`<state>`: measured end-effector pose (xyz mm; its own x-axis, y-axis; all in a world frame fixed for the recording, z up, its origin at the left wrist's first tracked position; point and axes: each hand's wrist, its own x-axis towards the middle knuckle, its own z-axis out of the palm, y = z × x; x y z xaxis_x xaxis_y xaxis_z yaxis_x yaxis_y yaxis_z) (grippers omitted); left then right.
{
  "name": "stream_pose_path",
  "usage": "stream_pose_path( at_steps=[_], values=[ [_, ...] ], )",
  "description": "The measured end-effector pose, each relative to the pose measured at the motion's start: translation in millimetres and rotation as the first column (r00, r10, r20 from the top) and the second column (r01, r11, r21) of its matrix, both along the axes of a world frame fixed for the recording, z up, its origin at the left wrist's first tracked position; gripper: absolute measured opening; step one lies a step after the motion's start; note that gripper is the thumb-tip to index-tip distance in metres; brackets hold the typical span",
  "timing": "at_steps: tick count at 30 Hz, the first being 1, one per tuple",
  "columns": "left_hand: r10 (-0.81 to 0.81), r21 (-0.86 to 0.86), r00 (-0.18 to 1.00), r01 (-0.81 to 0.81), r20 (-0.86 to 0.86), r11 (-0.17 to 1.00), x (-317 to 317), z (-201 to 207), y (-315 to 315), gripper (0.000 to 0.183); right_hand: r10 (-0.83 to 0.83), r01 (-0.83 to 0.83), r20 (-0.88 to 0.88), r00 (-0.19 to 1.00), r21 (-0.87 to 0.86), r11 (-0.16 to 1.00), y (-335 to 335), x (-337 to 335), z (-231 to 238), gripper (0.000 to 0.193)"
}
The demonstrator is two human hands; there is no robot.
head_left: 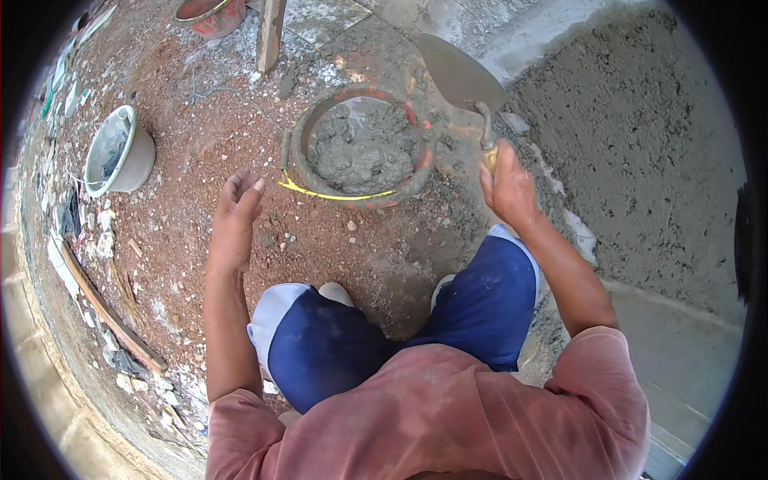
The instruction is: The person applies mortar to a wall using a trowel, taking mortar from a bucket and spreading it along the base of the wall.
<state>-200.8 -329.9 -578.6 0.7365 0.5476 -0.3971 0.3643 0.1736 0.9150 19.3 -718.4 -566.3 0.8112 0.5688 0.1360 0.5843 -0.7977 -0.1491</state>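
My right hand [510, 186] grips the handle of a trowel [460, 74]. The broad, pointed, grey blade is held out beyond my hand, up and to the left, by the edge of a wet grey mortar surface. In front of my knees stands a round rubber bucket [424, 164], smeared with cement and with a yellow edge on its near side. Wet mortar [364, 152] fills much of it, lumpy on top. My left hand [240, 206] is raised left of the bucket, apart from it, fingers loosely bent and nothing seen in them.
Wet mortar [632, 160] spreads over the ground at the right. A white pail [144, 164] stands at the left, and a red bucket [218, 22] at the far left beside a wooden post [271, 36]. Rubble and a long wood strip [112, 308] line the left side.
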Motion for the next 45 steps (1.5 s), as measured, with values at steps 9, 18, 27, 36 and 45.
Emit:
stream_pose_path(
  at_steps=[9,18,27,36,45],
  values=[
    [0.047,-0.250,0.990,-0.080,-0.135,0.965,56,-18,1,0.041,0.028,0.299,-0.532,0.846,0.518,0.802,20,-49,79,0.031],
    [0.221,-0.769,0.974,-0.174,-0.044,0.615,167,51,-30,0.050,0.217,0.727,-0.865,0.452,0.498,0.473,15,-79,77,0.025],
    [0.216,-0.692,0.972,-0.095,0.090,0.716,57,132,-26,0.052,0.337,0.704,-0.788,0.516,0.614,0.356,-24,-95,100,0.035],
    [0.352,-0.704,0.935,-0.221,0.044,0.675,-45,109,-15,0.050,0.393,0.769,-0.841,0.371,0.516,0.379,-28,-76,86,0.038],
    [0.459,-0.430,0.882,-0.459,-0.111,0.778,-124,30,41,0.041,0.347,0.746,-0.873,0.342,0.477,0.466,-22,-64,81,0.034]
  ],
)
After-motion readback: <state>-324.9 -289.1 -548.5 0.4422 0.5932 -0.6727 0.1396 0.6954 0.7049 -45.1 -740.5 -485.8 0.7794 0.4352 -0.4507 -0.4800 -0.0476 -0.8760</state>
